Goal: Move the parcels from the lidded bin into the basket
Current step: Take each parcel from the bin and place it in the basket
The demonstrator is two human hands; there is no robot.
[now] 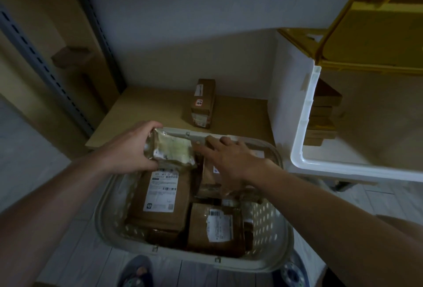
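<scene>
Over the basket (270, 261), left grip (128, 149) clasps a parcel (174, 151); right grip (231, 158) spread.

- The yellow lid (375, 25) and the white bin (306, 126) run off the right edge.
- The right hand (229, 160) covers part of a brown parcel (212, 186).
- The label print (162, 191) is too small to read.
- A shoe (137, 272) is cut by the bottom edge.

Parcel storeroom, metal shelving upright (45, 62), labelled cardboard parcels (160, 197), plastic bin (306, 126)
</scene>
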